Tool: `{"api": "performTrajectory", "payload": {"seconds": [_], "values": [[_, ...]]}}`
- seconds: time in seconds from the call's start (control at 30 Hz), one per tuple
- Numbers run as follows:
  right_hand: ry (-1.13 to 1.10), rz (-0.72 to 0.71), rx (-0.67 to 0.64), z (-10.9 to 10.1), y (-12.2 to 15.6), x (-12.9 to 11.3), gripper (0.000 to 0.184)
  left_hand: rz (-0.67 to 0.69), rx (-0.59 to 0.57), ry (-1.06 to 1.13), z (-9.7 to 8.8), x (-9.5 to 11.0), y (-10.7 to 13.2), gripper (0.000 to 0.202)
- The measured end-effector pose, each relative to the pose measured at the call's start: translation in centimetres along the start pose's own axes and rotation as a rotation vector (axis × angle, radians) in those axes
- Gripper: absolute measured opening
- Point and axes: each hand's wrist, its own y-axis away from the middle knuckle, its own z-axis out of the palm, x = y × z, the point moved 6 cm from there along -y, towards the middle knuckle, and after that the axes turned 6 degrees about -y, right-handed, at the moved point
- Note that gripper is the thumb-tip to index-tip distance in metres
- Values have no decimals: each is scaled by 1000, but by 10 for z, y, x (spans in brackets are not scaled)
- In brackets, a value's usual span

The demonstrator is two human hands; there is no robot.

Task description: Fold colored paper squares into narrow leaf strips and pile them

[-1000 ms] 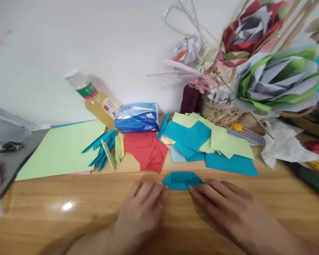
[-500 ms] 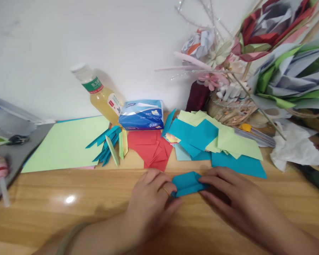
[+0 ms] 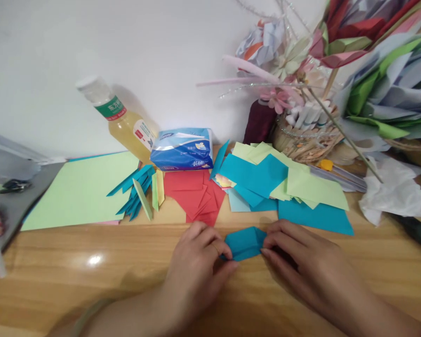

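A folded blue paper [image 3: 244, 243] lies low over the wooden table between my two hands, with creases along its front edge and right corner. My left hand [image 3: 199, 262], wearing a ring, pinches its left end between thumb and fingers. At the right end, the fingertips and thumb of my right hand [image 3: 301, 257] are closed on the corner. Just beyond are a pile of red paper pieces [image 3: 199, 196] and overlapping blue squares [image 3: 256, 175] with light green squares [image 3: 317, 185].
Folded blue strips [image 3: 136, 192] rest on light green sheets [image 3: 80, 187] at left. A tissue pack [image 3: 182, 150] and a tilted drink bottle [image 3: 126, 128] stand by the wall. Paper flowers [image 3: 389, 89], a basket [image 3: 298, 140] and crumpled tissue [image 3: 393, 187] are at right.
My right fingers have drawn in to the paper's right corner and show less spread. My left hand keeps its hold. The view has shifted slightly.
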Motion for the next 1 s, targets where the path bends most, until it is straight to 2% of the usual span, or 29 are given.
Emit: {"api": "performTrajectory", "payload": {"seconds": [0.27,0.47,0.8,0.9,1.0], "values": [[-30,18,-27,3,1,2,20,15,-78,-82,5,4,-2,14],[-17,29,-44,3,-2,4,20,-56,-179,-150,9,3,-3,16],[-7,54,-67,7,-4,9,9,-80,-194,-269,14,3,-5,16],[99,-82,28,1,-1,-1,17,-96,-219,-290,13,2,-7,15],[238,-368,69,-3,6,-24,33,-107,-255,-306,13,1,-8,14]]}}
